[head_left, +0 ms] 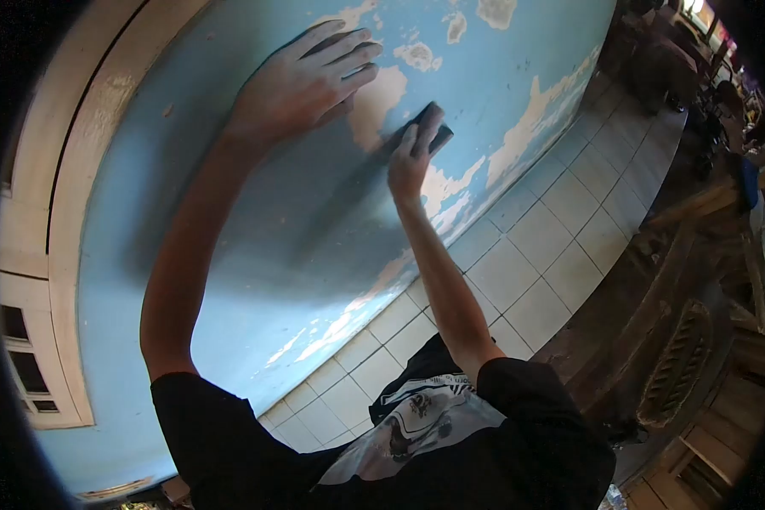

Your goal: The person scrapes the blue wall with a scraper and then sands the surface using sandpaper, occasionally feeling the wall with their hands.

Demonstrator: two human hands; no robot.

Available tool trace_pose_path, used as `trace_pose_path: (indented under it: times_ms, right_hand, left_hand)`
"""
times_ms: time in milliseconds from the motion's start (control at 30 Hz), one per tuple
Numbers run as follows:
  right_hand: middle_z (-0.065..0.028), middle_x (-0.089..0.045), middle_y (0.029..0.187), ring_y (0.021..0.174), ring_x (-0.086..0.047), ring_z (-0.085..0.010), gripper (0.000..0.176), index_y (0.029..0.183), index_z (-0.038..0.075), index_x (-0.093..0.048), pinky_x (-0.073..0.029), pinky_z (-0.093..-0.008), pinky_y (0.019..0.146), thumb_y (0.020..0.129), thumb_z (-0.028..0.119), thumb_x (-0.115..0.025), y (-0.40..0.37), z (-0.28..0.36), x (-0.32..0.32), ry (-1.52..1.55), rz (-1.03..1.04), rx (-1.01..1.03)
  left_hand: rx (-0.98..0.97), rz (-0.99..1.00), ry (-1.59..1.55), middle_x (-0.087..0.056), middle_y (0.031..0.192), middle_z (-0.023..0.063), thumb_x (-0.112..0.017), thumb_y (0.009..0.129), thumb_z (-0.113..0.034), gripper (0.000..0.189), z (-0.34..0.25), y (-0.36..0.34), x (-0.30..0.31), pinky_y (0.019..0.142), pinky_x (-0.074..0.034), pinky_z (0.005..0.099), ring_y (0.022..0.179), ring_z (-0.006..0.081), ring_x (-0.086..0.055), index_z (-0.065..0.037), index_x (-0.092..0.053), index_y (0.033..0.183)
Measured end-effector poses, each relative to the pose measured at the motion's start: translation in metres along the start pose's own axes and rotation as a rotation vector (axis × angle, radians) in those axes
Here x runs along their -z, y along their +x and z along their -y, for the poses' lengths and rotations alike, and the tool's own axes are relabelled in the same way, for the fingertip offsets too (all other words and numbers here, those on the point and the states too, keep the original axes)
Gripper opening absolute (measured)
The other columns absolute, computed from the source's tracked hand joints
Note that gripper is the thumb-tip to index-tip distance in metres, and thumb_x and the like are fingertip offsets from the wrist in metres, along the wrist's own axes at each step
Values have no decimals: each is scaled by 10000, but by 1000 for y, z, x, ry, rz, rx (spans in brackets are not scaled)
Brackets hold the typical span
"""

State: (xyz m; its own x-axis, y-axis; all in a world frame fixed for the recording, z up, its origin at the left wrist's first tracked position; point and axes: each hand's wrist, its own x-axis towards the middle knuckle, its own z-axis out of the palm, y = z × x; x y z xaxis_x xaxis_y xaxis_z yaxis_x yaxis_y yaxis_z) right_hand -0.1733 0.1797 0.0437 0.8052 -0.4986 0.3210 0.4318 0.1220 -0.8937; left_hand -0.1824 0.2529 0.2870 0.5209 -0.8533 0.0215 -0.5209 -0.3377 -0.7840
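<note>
My left hand (pixel 291 89) rests on the light blue wall (pixel 255 246), its fingers stretched out and coated with pale dust. Lower and to the right, my right hand (pixel 409 168) grips a dark sanding block (pixel 441 138), held against the wall surface. Between the two hands lies a bare beige patch (pixel 377 106) where the paint is gone. More flaked spots show above it, and a long peeled strip (pixel 518 127) runs along the wall's lower edge. My fingers partly cover the block, so its working face is hidden.
White floor tiles (pixel 510 272) border the foot of the wall. On the left is a cream wooden frame (pixel 64 340) with small panes. At the right stand dark carved wooden furniture (pixel 676 365) and a wooden beam (pixel 714 200), with dim clutter behind.
</note>
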Motion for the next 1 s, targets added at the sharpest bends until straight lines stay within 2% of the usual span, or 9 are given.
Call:
trace_pose_path:
  times_ms: [233,267,300,433,567,633,700,800,1000]
  right_hand:
    - [-200,-261,1498,1411,-187,-316,474,1434,-8,-268,-84,-419,1150,987,123,-361,-15,-8,12,-206,93,217]
    - [-191,-260,1500,1411,-187,-315,496,1445,-5,-241,-84,-424,1151,974,79,-372,4,-27,10,25,148,-268]
    - [-191,-260,1500,1411,-187,-315,496,1445,-5,-241,-84,-424,1151,974,79,-372,1,-23,7,28,152,-261]
    - [-195,-144,1537,1430,-56,-348,519,1466,17,-198,-71,-438,1150,979,106,-351,-48,-19,-9,-192,209,336]
    - [-211,-140,1531,1432,-79,-308,536,1467,-22,-113,-47,-404,1156,1011,167,-321,-11,9,-7,-305,311,261]
    - [-226,-171,1520,1423,-104,-352,525,1458,-4,-192,-82,-401,1151,993,179,-354,27,39,-3,396,326,-290]
    - [-209,-94,1541,1439,-28,-278,542,1474,-10,-93,-27,-388,1157,1010,182,-298,7,18,-15,-137,267,297]
    - [-232,-203,1507,1427,-130,-303,528,1449,-11,-214,-126,-382,1146,995,216,-358,-33,24,-9,-420,241,347]
    - [-253,-197,1501,1427,-103,-339,497,1445,6,-267,-108,-437,1144,980,169,-326,64,66,-11,258,136,-71]
  left_hand:
    - [-9,-172,49,-538,1270,-19,-659,780,-324,379,0,-1,-9,1112,-278,359,1249,155,-437,-147,-589,1107]
    - [14,-149,5,-530,1287,-21,-662,775,-332,388,-2,-1,-7,1114,-276,358,1260,153,-430,-151,-591,1110]
    - [41,-129,-36,-522,1304,-23,-666,771,-340,397,-4,-3,-5,1116,-273,357,1271,152,-423,-154,-593,1114]
    - [48,-31,-132,-467,1394,17,-638,810,-242,467,-25,-20,-10,1144,-247,396,1316,179,-390,-112,-539,1248]
    - [141,-48,-125,-406,1445,-8,-642,801,-235,510,-37,-32,-15,1147,-237,409,1341,163,-358,-143,-514,1286]
    - [174,-48,-138,-382,1463,-19,-638,803,-228,523,-32,-29,-11,1148,-231,412,1349,159,-346,-155,-503,1303]
    - [234,-188,-51,-437,1415,-51,-593,828,-284,443,-22,-19,-2,1137,-247,378,1318,117,-376,-175,-550,1255]
    - [239,-219,21,-429,1423,-51,-601,813,-261,456,-9,-5,4,1136,-243,376,1315,112,-376,-176,-548,1258]
    - [265,-243,88,-428,1418,-51,-618,799,-285,476,9,0,4,1136,-234,383,1304,114,-382,-175,-547,1256]
